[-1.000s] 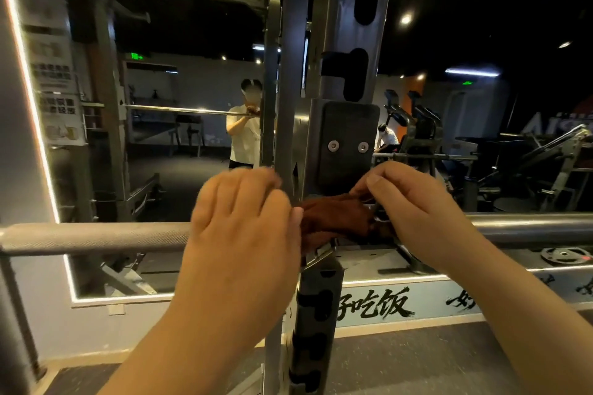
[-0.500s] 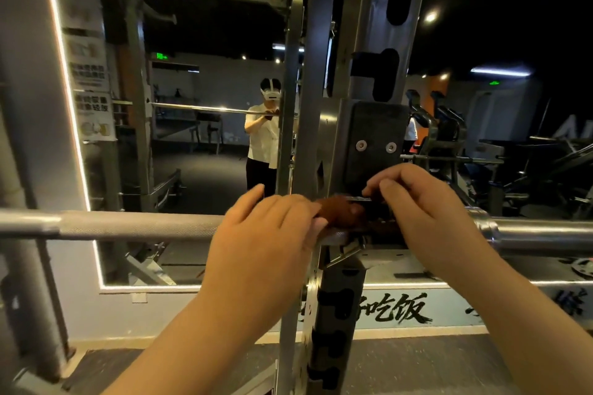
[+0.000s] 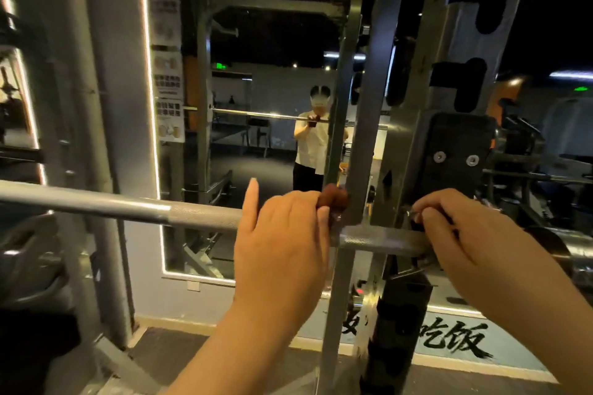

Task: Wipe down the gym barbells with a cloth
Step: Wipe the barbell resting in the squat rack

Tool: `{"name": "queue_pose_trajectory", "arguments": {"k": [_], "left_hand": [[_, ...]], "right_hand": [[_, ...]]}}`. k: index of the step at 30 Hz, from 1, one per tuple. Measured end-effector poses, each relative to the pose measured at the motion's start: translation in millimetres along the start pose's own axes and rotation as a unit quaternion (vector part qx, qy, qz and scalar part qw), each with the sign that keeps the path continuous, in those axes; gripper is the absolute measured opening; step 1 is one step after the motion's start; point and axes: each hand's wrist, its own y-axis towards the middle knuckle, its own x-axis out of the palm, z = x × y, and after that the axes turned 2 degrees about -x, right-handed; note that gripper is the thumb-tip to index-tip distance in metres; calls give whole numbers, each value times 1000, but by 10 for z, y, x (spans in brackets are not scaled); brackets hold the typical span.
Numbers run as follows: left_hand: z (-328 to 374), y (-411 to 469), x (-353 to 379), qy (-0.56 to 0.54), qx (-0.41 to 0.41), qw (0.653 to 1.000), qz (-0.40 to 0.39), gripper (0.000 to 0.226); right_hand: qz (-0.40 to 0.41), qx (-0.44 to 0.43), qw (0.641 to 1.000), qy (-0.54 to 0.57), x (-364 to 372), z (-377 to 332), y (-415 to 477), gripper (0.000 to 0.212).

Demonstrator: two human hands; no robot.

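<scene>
The barbell (image 3: 128, 205) lies level across the middle of the frame, its long axis running from the left edge to the right edge and dipping a little toward the right; it is a round steel bar, smooth at far left and knurled with a fine crosshatch nearer the centre. The left hand (image 3: 282, 244) sits on the bar at centre frame, index finger raised straight while the other fingers clutch a bunched reddish-brown cloth (image 3: 333, 199) against the bar's top. The right hand (image 3: 475, 240) is at right of centre, fingers curled over the bar where it meets the rack; whether they pinch cloth or bare steel I cannot tell. Between the hands a short knurled stretch shows bare, crossed by the rack upright (image 3: 365, 90), a flat grey steel post. A black plate (image 3: 455, 144) with two bolts stands just above the right hand. Left of the left hand the bar runs uncovered to the frame's edge, in front of a light-edged mirror (image 3: 263, 154)
</scene>
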Motion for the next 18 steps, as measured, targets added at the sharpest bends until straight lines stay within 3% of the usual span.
{"name": "queue_pose_trajectory", "arguments": {"k": [2, 7, 10, 14, 16, 18], "left_hand": [[119, 0, 27, -12, -9, 1000, -10, 35], [171, -55, 61, 4, 98, 993, -70, 34], [-238, -56, -127, 11, 63, 997, -49, 31], [-573, -47, -268, -41, -66, 996, 43, 27], [-411, -38, -180, -43, -84, 994, 51, 26], [-192, -73, -59, -31, -43, 998, 31, 27]], "right_hand": [[-1, -18, 1000, -15, 44, -76, 50, 25], [-36, -33, 997, -60, 239, -349, 120, 32], [-15, -51, 995, -90, 318, -425, 87, 46], [-48, -73, 981, -176, 322, -468, 70, 70], [-62, -73, 977, -190, 328, -492, 83, 69], [-55, -78, 976, -195, 358, -511, 95, 58]]}}
